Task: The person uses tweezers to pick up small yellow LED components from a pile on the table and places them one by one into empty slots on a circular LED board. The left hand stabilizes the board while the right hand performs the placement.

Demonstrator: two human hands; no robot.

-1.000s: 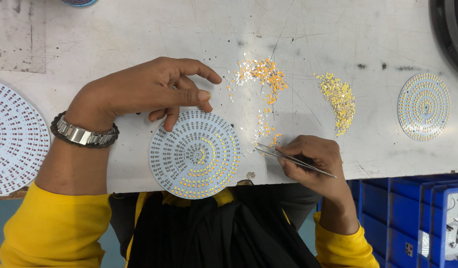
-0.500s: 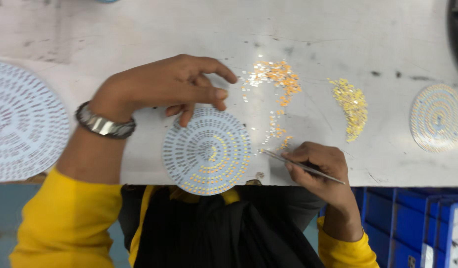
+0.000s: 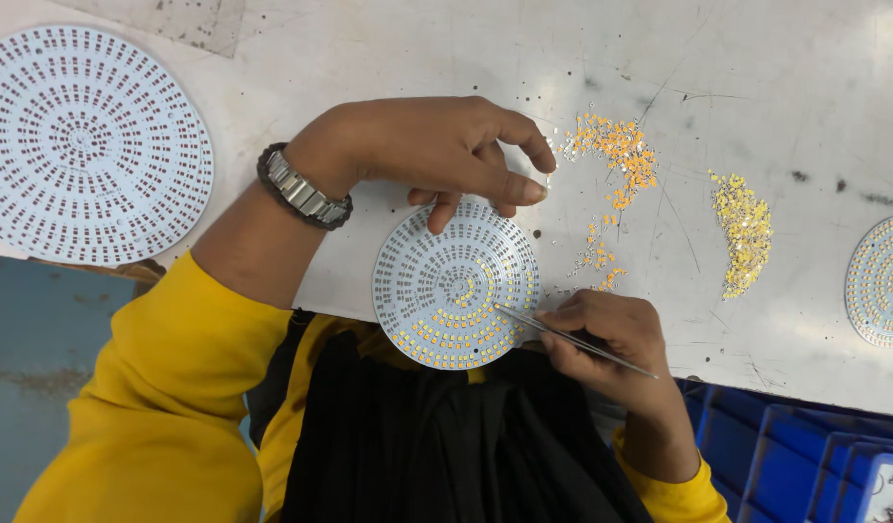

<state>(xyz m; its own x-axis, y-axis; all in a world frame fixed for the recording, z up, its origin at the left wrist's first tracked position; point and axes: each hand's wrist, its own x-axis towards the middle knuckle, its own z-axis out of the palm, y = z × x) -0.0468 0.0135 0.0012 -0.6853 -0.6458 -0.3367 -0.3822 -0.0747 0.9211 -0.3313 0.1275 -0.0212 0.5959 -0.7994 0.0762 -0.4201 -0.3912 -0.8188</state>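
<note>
Gripping tweezers (image 3: 572, 339), the right hand (image 3: 601, 344) lies just right of the round board (image 3: 446, 291).

electronics assembly workshop | round LED boards (image 3: 88, 145) | scuffed workbench (image 3: 369, 58)

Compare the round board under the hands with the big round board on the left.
The small board looks smaller than the large board. The small board carries yellow chips across its lower rings; the large board shows none. The left hand touches the small board and tweezers reach it; the large board lies untouched. Both are white discs.
</note>
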